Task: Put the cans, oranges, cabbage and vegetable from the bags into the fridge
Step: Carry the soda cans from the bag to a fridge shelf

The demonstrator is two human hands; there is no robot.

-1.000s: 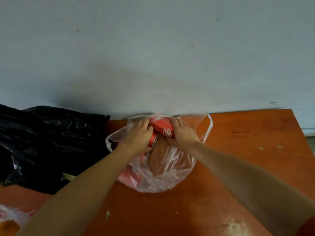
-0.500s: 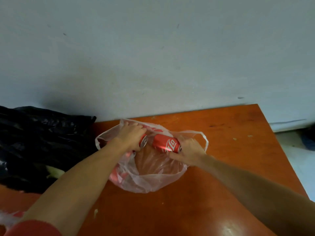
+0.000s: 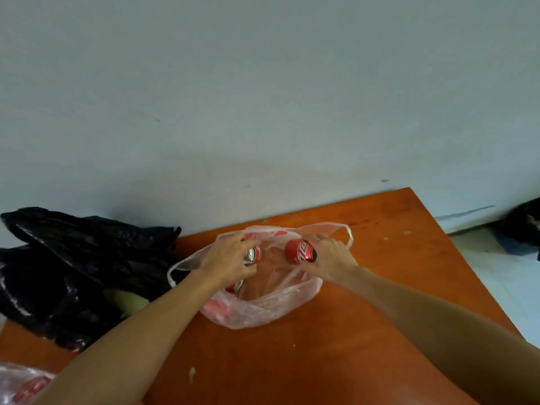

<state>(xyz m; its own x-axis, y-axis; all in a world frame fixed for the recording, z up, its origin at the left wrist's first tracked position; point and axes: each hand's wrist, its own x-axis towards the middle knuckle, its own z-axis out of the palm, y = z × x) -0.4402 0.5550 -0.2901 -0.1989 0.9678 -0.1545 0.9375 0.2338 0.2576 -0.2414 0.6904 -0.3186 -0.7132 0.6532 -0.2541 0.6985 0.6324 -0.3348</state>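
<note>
A clear pinkish plastic bag [image 3: 263, 311] lies open on the orange table [image 3: 336, 361]. My left hand [image 3: 228, 258] grips a red can [image 3: 253, 255] over the bag's left side, its silver end showing. My right hand [image 3: 330, 258] holds a second red can [image 3: 298, 251] on its side above the bag's right rim. Another red can [image 3: 233, 286] lies inside the bag under my left hand. Something pale green [image 3: 128, 301] pokes out of the black bag [image 3: 73, 273] at the left.
A grey wall stands right behind the table. The table's right edge drops to a pale floor [image 3: 502, 273], where a dark object [image 3: 523, 226] lies. Another clear bag with red contents [image 3: 20, 384] sits at the bottom left corner.
The two cans have come apart: my left hand drew its can leftward, my right hand moved its can rightward and a little higher out of the bag. The view shifted left.
</note>
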